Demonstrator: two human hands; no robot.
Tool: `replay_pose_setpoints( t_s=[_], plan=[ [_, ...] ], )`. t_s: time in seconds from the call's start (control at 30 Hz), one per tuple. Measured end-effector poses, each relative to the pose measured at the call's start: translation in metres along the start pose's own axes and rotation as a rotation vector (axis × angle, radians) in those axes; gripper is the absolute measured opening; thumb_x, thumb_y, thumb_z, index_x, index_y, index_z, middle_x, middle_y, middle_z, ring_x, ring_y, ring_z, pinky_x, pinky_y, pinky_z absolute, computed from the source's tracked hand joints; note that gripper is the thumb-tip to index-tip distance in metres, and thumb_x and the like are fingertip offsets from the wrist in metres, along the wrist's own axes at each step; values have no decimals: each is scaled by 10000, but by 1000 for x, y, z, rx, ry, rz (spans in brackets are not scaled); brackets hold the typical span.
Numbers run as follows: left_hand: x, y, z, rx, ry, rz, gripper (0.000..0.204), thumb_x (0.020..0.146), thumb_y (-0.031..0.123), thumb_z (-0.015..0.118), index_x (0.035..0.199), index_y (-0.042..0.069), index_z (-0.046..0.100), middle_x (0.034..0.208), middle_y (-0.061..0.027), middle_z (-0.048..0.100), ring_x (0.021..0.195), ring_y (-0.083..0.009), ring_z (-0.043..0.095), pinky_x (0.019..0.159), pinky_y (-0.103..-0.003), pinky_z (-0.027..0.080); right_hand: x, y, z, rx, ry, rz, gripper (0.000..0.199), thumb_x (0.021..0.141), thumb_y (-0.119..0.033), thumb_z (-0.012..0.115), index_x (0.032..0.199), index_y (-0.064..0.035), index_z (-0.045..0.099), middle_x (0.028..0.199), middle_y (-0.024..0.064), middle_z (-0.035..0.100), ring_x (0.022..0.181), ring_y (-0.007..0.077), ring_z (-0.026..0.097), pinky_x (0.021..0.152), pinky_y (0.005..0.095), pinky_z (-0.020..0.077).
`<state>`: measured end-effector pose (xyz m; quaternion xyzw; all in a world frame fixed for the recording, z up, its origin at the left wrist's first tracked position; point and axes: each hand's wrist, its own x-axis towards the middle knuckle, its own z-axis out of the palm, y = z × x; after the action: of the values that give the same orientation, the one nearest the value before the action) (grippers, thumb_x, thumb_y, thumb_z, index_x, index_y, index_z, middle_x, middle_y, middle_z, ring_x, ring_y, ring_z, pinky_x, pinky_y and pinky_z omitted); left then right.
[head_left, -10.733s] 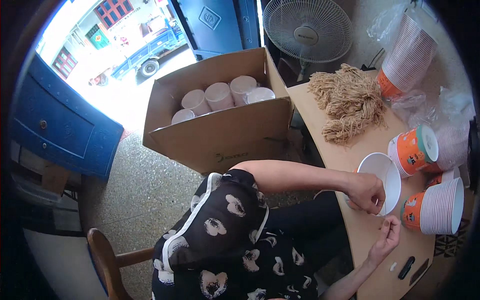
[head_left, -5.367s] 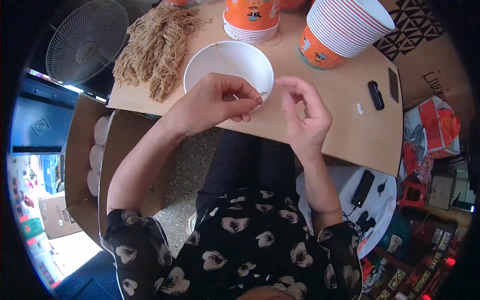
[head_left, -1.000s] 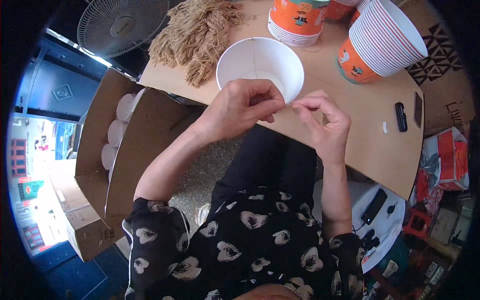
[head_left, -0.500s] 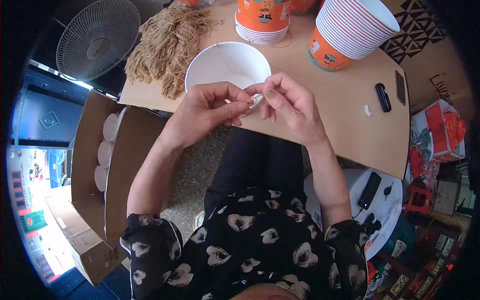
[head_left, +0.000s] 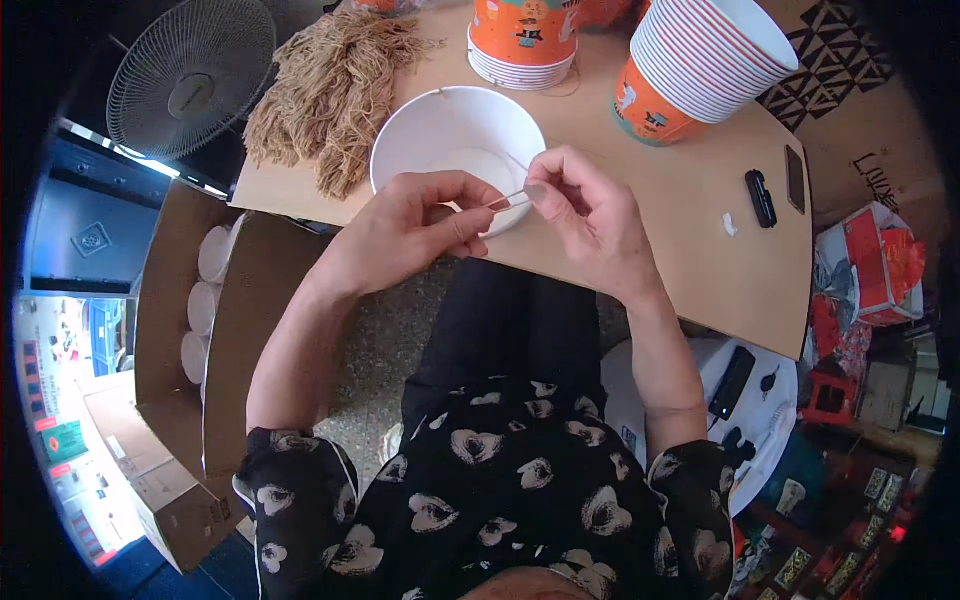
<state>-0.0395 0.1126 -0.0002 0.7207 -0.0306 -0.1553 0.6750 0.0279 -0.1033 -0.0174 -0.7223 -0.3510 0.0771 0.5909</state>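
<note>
A thin light cord (head_left: pixel 514 200) runs in a short span between my two hands, just over the near rim of a white paper bucket (head_left: pixel 425 130). One end is pinched by the thumb and fingers of my left hand (head_left: pixel 410 228). My right hand (head_left: pixel 592 215) grips the other end between thumb and forefinger, its remaining fingers curled. The bucket's mouth faces me at the table's near edge, and my fingers cover part of its near rim. How the cord meets the bucket is hidden. Left of the bucket lies a heap of tan cords (head_left: pixel 325 100).
Orange buckets stand at the back: an upside-down stack (head_left: pixel 522 42) and a leaning nested stack (head_left: pixel 690 75). On the table's right are a black pen-like case (head_left: pixel 760 198), a dark phone-like slab (head_left: pixel 795 178) and a white scrap (head_left: pixel 730 223). A cardboard box (head_left: pixel 250 330) holds white buckets.
My hands have drawn slightly apart, and the cord between the fingertips now shows as a straighter span. The strand that hung inside the bucket from its far rim no longer shows there.
</note>
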Motion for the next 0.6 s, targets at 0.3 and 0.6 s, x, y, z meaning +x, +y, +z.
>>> replay_pose_setpoints(
  t_s=[0.3, 0.6],
  plan=[
    [7, 8, -7, -31, -177, -60, 216, 1048, 189, 516, 1103, 1, 606, 904, -47, 667, 818, -104, 672, 714, -235, 542, 5, -6, -3, 17, -4, 47, 102, 1004, -114, 590, 1011, -15, 567, 867, -53, 500, 762, 23, 452, 671, 178, 383],
    [3, -18, -13, 262, 5, 238, 166, 958, 117, 568, 963, -17, 667, 746, -86, 701, 657, -139, 700, 626, -286, 562, -2, 27, 11, -40, 145, 64, 85, 1006, -83, 544, 1046, -14, 571, 883, -19, 537, 802, 56, 498, 708, 217, 431]
  ],
)
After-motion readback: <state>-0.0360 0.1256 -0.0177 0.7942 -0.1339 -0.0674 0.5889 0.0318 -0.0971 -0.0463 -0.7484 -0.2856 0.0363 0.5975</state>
